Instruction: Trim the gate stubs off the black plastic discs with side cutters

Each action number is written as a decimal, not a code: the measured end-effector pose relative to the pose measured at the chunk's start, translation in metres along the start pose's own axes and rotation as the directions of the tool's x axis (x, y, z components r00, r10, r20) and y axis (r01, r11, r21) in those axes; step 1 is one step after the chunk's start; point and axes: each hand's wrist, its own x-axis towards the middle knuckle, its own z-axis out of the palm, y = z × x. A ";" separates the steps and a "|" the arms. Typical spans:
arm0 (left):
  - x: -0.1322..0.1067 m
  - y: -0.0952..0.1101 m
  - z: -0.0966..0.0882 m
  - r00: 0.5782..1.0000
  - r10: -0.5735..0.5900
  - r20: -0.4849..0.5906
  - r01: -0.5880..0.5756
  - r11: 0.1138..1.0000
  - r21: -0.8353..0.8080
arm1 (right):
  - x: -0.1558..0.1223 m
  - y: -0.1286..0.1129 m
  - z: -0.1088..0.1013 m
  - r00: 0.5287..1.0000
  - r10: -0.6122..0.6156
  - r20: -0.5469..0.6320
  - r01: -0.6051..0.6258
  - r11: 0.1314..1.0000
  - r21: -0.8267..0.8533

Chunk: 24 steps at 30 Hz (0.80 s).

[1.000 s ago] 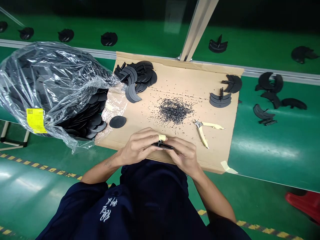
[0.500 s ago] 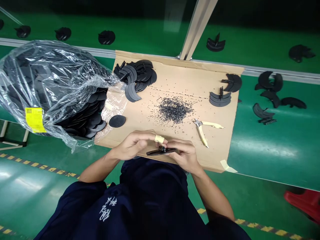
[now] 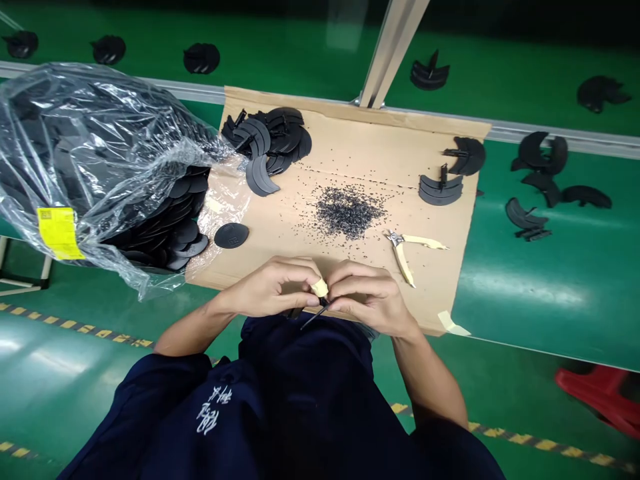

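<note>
My left hand (image 3: 280,285) and my right hand (image 3: 373,293) meet at the cardboard's near edge, fingers closed around a thin black plastic part (image 3: 314,317). Yellow tape wraps a fingertip of my left hand. The part is seen nearly edge-on and tilted, much of it hidden by the fingers. Beyond the hands lies a heap of small black plastic bits (image 3: 349,212). Side cutters (image 3: 404,257) with cream handles rest spread apart to the right of it. A single black oval disc (image 3: 231,235) lies left of my left hand.
A clear plastic bag (image 3: 100,140) of black discs fills the left side. Curved black parts are piled (image 3: 280,140) on the cardboard (image 3: 385,150) at the back left. Two more curved parts (image 3: 441,189) lie at its right, others on the green table (image 3: 530,300). A metal post (image 3: 395,53) stands behind.
The black part has turned from lying nearly level to a slanted, edge-on pose. My right hand's fingers have moved in closer to the left hand's. The view has shifted slightly.
</note>
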 end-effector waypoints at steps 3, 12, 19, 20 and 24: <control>0.002 0.002 -0.002 0.999 0.028 0.015 -0.029 0.998 0.060 | -0.002 0.005 -0.001 0.999 -0.029 -0.016 0.029 1.000 -0.008; 0.007 -0.023 0.032 0.963 -0.012 -0.270 -0.046 0.977 -0.209 | -0.011 0.006 0.012 0.908 -0.238 -0.345 0.053 0.882 -0.469; 0.014 -0.036 0.034 0.899 0.039 -0.437 -0.048 0.999 -0.010 | -0.045 0.008 -0.062 0.979 0.000 -0.204 -0.165 0.589 -0.791; 0.013 -0.038 0.032 0.892 0.047 -0.449 -0.055 0.998 -0.004 | -0.052 0.012 -0.073 0.971 0.025 -0.239 -0.217 0.512 -0.831; 0.009 -0.041 0.027 0.880 0.029 -0.475 -0.052 0.998 -0.035 | -0.070 0.025 -0.095 0.955 0.063 -0.289 -0.291 0.378 -0.879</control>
